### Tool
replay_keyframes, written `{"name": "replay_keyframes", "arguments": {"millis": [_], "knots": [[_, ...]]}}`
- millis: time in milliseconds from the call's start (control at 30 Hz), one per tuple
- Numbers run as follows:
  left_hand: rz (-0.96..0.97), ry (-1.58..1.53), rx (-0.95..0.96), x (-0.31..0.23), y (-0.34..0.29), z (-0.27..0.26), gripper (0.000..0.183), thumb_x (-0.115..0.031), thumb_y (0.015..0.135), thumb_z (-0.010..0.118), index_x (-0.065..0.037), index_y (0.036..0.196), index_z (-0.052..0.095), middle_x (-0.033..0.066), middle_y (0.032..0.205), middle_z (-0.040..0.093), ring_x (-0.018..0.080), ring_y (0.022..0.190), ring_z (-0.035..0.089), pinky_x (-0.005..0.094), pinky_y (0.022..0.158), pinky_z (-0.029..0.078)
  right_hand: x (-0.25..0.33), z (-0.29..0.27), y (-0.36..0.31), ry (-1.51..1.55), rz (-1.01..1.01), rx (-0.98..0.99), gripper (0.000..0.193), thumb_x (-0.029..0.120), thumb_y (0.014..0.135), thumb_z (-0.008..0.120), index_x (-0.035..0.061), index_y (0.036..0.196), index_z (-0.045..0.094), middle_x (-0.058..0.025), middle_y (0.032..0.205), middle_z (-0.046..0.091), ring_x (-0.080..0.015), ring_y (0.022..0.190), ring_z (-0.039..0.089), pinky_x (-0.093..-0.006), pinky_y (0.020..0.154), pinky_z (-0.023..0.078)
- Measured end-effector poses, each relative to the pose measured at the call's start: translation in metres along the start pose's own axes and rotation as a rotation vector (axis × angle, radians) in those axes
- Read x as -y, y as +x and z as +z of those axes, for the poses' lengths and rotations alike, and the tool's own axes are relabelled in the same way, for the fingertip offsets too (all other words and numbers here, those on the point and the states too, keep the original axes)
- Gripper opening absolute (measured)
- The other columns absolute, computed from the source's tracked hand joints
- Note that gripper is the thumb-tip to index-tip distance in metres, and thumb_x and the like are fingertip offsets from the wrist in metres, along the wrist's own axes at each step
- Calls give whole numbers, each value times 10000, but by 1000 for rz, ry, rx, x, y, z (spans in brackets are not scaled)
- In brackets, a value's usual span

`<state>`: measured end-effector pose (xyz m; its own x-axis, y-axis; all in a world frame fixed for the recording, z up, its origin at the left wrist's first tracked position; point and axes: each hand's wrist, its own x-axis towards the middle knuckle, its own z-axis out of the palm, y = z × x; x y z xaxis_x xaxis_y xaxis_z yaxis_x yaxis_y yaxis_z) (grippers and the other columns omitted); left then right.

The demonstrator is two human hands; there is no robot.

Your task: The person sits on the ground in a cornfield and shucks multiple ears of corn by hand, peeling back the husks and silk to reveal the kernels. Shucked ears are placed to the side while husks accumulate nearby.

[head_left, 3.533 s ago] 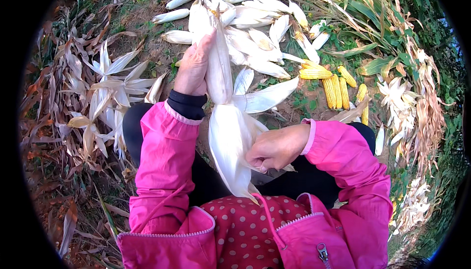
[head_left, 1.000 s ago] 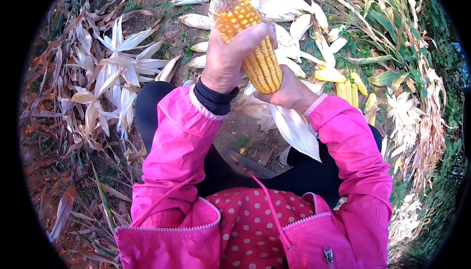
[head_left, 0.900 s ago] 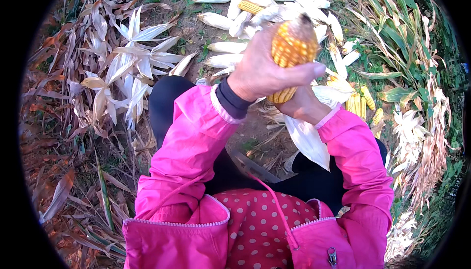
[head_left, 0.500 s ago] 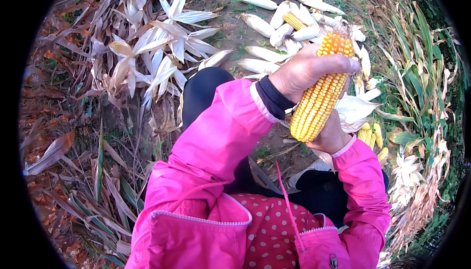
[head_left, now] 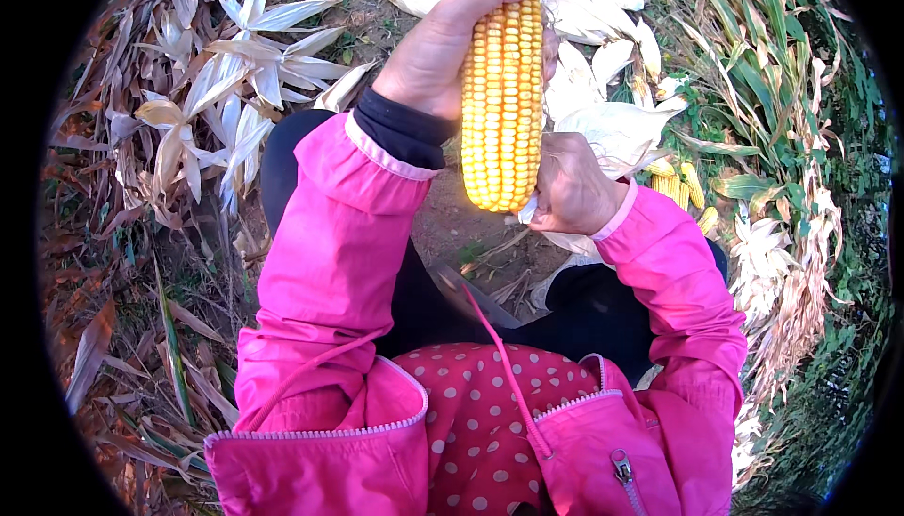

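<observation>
Yellow, pebbly, blunt-ended corncob [head_left: 502, 116] fills the left hand [head_left: 435, 56].

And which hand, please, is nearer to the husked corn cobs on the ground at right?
The right hand, to the left of the husked corn cobs; the left hand is farther left.

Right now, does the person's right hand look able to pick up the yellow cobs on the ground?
Probably not: the right hand seems closed on pale husk at the base of the held cob, with husk spreading toward the yellow cobs.
</observation>
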<state>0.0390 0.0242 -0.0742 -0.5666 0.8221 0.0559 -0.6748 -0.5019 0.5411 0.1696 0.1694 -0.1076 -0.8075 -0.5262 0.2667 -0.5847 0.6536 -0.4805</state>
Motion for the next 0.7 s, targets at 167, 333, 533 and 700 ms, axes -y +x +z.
{"name": "replay_keyframes", "arguments": {"millis": [167,333,533,700], "knots": [[-165,-146,-26,4,-8,6,339,-342,860,567,-11,934,579,136,759,587,256,691,573,356,673,487,0,-2,-3,-74,-154,-8,737,98,455,780,-122,1068,435,-142,606,547,-342,560,583,-412,492,466],[-137,-221,35,11,-2,-1,343,-357,848,565,-18,892,584,134,745,577,262,678,563,367,666,487,4,-6,-8,42,19,20,603,88,578,748,-83,1092,483,-148,699,605,-350,626,615,-401,531,489],[606,331,-260,0,-3,15,266,-314,852,603,-48,852,601,49,663,600,167,589,596,271,570,483,14,13,14,843,610,-151,276,91,847,550,-28,1094,584,-48,937,640,-103,879,550,-270,800,445],[656,935,-367,23,-5,35,158,-144,799,660,-17,863,590,35,734,614,124,621,588,252,582,476,18,22,9,821,845,-42,282,85,829,579,-20,1090,583,-65,953,627,-120,889,543,-289,790,436]]}}
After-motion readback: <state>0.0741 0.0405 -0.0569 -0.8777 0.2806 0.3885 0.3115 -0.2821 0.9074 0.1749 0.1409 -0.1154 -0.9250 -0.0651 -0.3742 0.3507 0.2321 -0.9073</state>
